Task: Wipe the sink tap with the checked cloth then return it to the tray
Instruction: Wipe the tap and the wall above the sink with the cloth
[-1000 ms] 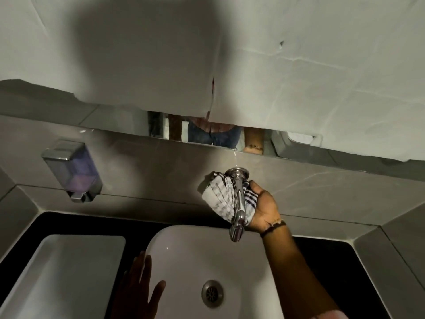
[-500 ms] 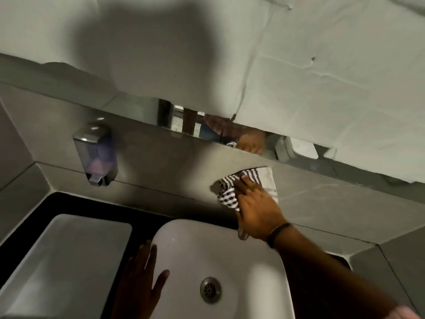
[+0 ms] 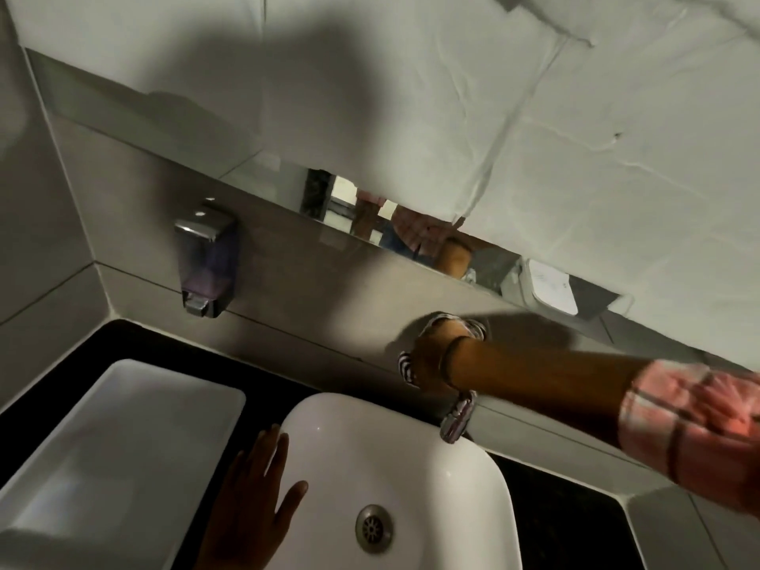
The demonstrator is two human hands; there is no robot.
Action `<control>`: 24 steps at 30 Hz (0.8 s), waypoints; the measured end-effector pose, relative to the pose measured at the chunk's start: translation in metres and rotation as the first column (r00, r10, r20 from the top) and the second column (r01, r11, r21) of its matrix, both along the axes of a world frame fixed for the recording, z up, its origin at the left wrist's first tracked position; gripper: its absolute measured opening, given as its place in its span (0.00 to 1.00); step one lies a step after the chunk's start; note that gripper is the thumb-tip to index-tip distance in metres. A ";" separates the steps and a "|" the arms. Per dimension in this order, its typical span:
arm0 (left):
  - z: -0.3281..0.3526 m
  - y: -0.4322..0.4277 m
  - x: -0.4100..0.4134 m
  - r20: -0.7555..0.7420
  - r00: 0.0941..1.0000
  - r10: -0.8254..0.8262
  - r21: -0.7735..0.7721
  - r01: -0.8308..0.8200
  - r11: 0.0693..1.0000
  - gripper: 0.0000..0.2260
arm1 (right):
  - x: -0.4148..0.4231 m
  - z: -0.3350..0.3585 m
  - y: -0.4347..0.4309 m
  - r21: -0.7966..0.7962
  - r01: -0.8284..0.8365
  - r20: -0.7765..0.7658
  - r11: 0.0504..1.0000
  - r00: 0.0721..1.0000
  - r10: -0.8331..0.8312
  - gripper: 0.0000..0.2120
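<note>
The chrome sink tap point(image 3: 457, 418) comes out of the grey wall above the white basin point(image 3: 460, 483); only its spout end shows below my wrist. My right hand point(image 3: 432, 362) is wrapped around the upper part of the tap with the checked cloth point(image 3: 406, 366) pressed between palm and metal; striped edges of the cloth stick out at the left and above the hand. On the basin's left rim my left hand point(image 3: 251, 512) lies flat with fingers spread. The white rectangular tray point(image 3: 107, 454) sits on the black counter to the left of the basin.
A soap dispenser point(image 3: 205, 261) hangs on the grey wall at the left. A mirror strip point(image 3: 411, 236) runs under a white sheet covering the upper wall. The basin's drain point(image 3: 373, 528) is near the bottom. Black countertop point(image 3: 567, 508) surrounds basin and tray.
My right hand has turned over the tap with the cloth, now gripping it from the right side so the spout end shows again. The view has tilted and shifted right. My left hand stays on the rim.
</note>
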State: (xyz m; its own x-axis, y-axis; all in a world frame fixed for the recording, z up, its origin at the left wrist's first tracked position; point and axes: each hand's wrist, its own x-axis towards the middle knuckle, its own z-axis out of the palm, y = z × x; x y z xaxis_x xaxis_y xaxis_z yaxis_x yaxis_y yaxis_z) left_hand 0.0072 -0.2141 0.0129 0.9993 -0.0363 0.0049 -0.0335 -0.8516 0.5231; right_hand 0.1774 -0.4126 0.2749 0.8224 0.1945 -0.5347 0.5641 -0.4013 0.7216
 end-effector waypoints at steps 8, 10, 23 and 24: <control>0.007 0.003 0.006 -0.023 0.999 -0.029 -0.012 0.029 0.999 0.38 | -0.066 -0.035 -0.103 0.947 -0.017 0.108 0.320 0.958 -0.266 0.25; 0.012 0.003 0.007 0.001 0.999 -0.050 -0.014 0.050 0.999 0.36 | -0.079 -0.049 -0.086 0.957 0.066 -0.189 -0.284 0.882 -0.431 0.25; 0.006 -0.004 0.012 -0.056 0.998 -0.019 0.115 0.026 0.993 0.44 | -0.026 -0.028 -0.062 0.428 -0.002 -0.816 -0.904 0.431 -0.387 0.14; 0.007 -0.004 0.012 -0.059 0.998 -0.020 0.109 0.026 0.994 0.44 | -0.021 -0.026 -0.062 0.498 0.054 -0.795 -0.865 0.426 -0.431 0.12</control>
